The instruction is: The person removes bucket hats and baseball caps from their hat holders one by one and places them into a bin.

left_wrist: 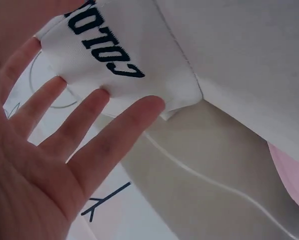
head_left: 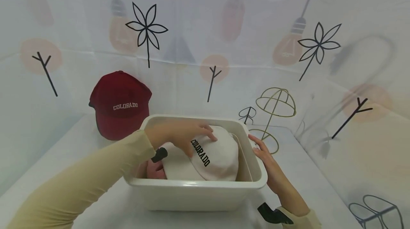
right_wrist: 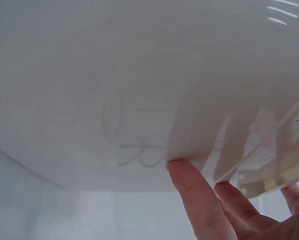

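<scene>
A white cap [head_left: 217, 154] with dark COLORADO lettering lies tilted inside a white plastic bin [head_left: 195, 195]. My left hand [head_left: 182, 134] reaches over the bin's left side, fingers spread across the cap's crown. In the left wrist view, fairly straight fingertips [left_wrist: 152, 103] meet the white fabric beside the letters, the thumb above them. Under the cap's brim, a pink piece [head_left: 156, 169] shows at the bin's left end, mostly hidden. My right hand [head_left: 269, 163] is at the bin's right side. In the right wrist view its extended fingertips [right_wrist: 182, 170] touch the outer wall.
A dark red COLORADO cap [head_left: 123, 106] leans against the patterned backdrop [head_left: 179, 26], behind the bin to the left. White covering [head_left: 105, 200] spreads under the bin. A gold wire stand [head_left: 272, 115] shape and other outlines appear on the backdrop at right.
</scene>
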{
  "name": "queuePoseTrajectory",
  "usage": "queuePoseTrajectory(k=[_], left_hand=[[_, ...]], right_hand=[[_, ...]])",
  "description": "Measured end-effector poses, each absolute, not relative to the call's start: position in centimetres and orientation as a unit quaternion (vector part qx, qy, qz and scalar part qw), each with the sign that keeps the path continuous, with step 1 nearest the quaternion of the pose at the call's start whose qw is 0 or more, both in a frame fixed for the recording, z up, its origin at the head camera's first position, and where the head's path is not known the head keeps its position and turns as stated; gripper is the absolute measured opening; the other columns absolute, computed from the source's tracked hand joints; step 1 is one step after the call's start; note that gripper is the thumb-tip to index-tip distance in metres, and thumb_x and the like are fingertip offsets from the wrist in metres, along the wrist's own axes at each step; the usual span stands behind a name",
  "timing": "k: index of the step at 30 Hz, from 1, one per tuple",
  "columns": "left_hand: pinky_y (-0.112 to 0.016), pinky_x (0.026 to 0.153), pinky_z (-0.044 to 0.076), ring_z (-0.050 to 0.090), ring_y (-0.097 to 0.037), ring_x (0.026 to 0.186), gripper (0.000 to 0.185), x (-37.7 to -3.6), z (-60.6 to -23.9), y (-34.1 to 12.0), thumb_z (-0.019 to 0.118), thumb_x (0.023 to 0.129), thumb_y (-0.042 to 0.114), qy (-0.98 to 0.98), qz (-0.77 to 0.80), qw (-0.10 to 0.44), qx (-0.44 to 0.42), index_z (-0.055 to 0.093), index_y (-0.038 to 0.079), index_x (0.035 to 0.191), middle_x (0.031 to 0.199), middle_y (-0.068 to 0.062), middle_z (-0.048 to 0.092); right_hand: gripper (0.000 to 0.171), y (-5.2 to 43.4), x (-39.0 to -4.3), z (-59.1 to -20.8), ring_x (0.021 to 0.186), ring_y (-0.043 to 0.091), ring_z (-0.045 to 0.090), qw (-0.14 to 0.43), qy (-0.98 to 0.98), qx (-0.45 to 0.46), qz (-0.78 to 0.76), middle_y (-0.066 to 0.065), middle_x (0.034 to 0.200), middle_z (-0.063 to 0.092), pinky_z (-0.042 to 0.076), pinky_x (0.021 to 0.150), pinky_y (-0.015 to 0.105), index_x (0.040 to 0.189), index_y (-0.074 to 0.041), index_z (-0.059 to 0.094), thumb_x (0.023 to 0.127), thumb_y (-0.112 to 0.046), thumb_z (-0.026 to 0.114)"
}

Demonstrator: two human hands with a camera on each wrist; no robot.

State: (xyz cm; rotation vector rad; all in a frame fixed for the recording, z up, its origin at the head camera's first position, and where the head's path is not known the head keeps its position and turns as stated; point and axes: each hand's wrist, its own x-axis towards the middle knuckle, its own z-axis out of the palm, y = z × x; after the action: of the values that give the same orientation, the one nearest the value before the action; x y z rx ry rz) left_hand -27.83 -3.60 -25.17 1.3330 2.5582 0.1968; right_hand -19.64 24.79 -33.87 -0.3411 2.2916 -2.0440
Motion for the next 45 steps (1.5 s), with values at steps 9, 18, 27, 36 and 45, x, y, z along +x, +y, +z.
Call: queuePoseTrajectory(k=[9, 18, 27, 36, 45], left_hand=[[-0.032, 0.103, 0.03, 0.027, -0.015, 0.133, 0.088, -29.3, -27.2, -2.3, 0.085, 0.064, 0.013, 0.865, 0.028, 0.172, 0.471, 0.043, 0.03, 0.139, 0.147, 0.002, 0.03], [-0.032, 0.108, 0.023, 0.021, -0.014, 0.137, 0.088, -30.2, -28.1, -0.7, 0.084, 0.068, 0.031, 0.859, -0.042, 0.218, 0.462, 0.037, 0.034, 0.142, 0.15, 0.005, 0.026], [-0.026, 0.105, 0.026, 0.031, -0.014, 0.132, 0.087, -29.1, -27.2, -0.8, 0.084, 0.068, 0.026, 0.867, -0.048, 0.204, 0.452, 0.039, 0.026, 0.143, 0.144, 0.0, 0.036], [-0.032, 0.091, 0.043, 0.052, -0.015, 0.114, 0.057, -28.5, -24.9, -4.3, 0.079, 0.076, 0.022, 0.873, 0.181, 0.187, 0.412, 0.056, 0.025, 0.128, 0.124, 0.01, 0.055], [-0.034, 0.085, 0.049, 0.059, -0.015, 0.1, 0.048, -28.0, -23.0, -7.9, 0.079, 0.076, 0.022, 0.856, 0.264, 0.031, 0.443, 0.062, 0.014, 0.12, 0.107, 0.003, 0.064]], right_hand=[[0.048, 24.8, -19.7, -34.0, 0.109, 0.024, 0.051, 0.025, 0.739, -0.114, -0.663, 0.02, 0.135, 0.034, 0.049, 0.079, 0.039, 0.146, -0.017, 0.018, 0.101, -0.027, 0.033], [0.048, 24.9, -19.7, -33.8, 0.107, 0.026, 0.052, 0.025, 0.739, -0.106, -0.665, 0.022, 0.135, 0.035, 0.05, 0.078, 0.039, 0.146, -0.018, 0.019, 0.101, -0.028, 0.033], [0.048, 24.6, -19.9, -33.9, 0.108, 0.021, 0.054, 0.016, 0.72, -0.113, -0.685, 0.018, 0.134, 0.034, 0.05, 0.08, 0.037, 0.146, -0.014, 0.019, 0.102, -0.025, 0.032], [0.048, 24.9, -19.8, -34.0, 0.107, 0.023, 0.051, 0.025, 0.736, -0.118, -0.666, 0.018, 0.133, 0.034, 0.049, 0.078, 0.039, 0.146, -0.018, 0.018, 0.102, -0.027, 0.031], [0.048, 24.8, -19.9, -34.0, 0.105, 0.02, 0.053, 0.024, 0.736, -0.114, -0.667, 0.017, 0.132, 0.035, 0.05, 0.077, 0.038, 0.146, -0.018, 0.019, 0.101, -0.028, 0.032]])
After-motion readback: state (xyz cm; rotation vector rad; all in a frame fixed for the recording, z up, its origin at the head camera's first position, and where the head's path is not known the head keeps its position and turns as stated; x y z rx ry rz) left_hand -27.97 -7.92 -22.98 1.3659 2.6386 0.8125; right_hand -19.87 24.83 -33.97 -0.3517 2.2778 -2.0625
